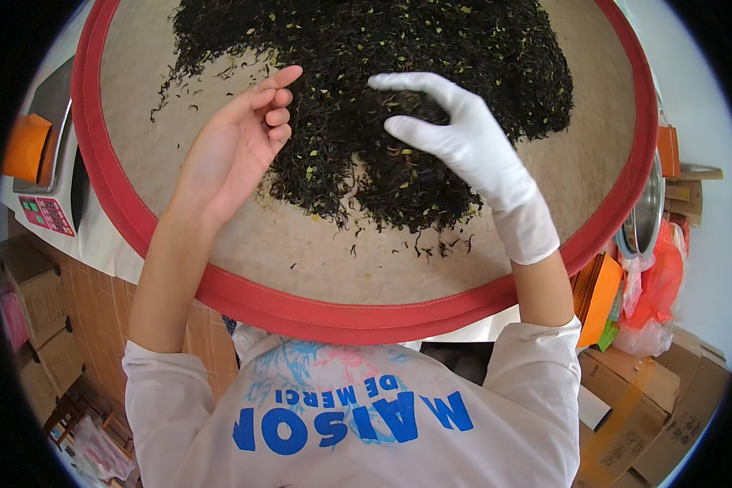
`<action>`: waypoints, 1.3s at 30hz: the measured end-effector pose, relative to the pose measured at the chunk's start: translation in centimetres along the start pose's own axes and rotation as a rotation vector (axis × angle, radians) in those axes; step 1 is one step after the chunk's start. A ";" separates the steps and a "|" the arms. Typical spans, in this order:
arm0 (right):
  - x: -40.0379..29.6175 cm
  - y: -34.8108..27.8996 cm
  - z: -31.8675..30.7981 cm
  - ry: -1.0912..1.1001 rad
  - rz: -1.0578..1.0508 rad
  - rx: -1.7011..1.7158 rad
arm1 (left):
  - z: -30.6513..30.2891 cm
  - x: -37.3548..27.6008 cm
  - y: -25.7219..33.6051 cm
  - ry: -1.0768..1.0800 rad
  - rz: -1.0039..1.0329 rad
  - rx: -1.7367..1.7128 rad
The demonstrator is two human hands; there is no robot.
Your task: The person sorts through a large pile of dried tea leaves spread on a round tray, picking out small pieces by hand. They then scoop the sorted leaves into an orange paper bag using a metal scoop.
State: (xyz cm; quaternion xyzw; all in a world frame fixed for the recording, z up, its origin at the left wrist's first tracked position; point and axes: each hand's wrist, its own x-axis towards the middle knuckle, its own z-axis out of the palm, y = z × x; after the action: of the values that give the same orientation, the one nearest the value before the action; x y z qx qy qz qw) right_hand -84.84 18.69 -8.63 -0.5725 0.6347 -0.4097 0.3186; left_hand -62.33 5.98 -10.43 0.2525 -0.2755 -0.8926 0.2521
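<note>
A heap of dark, twisted dried leaves, apparently tea, (366, 36) mixed with yellow-green bits lies on a round tray with a red cloth rim (354, 317). My bare left hand (238, 140) is at the heap's left edge, palm turned inward. Its fingers are loosely curled and nothing shows in the palm. Over the middle of the heap, my right hand (457, 128) wears a white glove, with thumb and fingers wide apart. Leaves between them look blurred; whether any touch the glove is unclear. Scattered leaf strands lie towards me on the pale tray surface.
A weighing scale (46, 207) stands left of the tray, with an orange packet (25, 147) on it. At the right are a metal basin (643, 207), orange packets (601, 299), a red plastic bag (656, 274) and cardboard boxes (628, 396). More boxes (39, 299) sit at lower left.
</note>
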 end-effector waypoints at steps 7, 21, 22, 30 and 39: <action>-0.3 0.3 -1.6 0.164 0.070 -0.024 | -0.2 -0.1 0.1 0.039 -0.005 -0.028; -1.5 0.9 1.8 -0.101 -0.212 -0.731 | 0.4 -0.3 0.1 0.069 -0.038 -0.041; -1.5 1.4 2.2 -0.077 -0.184 -0.730 | 0.5 -0.4 0.1 0.069 -0.039 -0.040; -0.7 1.0 -0.9 -0.042 0.049 -0.047 | 0.4 -0.5 0.5 0.031 -0.022 -0.048; -0.9 0.0 -3.7 -0.149 0.300 0.136 | 0.4 -0.5 0.5 0.035 -0.023 -0.048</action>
State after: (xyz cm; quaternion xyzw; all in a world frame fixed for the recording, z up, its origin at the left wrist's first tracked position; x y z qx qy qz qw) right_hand -87.92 20.16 -7.03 -0.4775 0.6585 -0.3559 0.4601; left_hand -62.07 6.05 -9.75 0.2650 -0.2466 -0.8972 0.2528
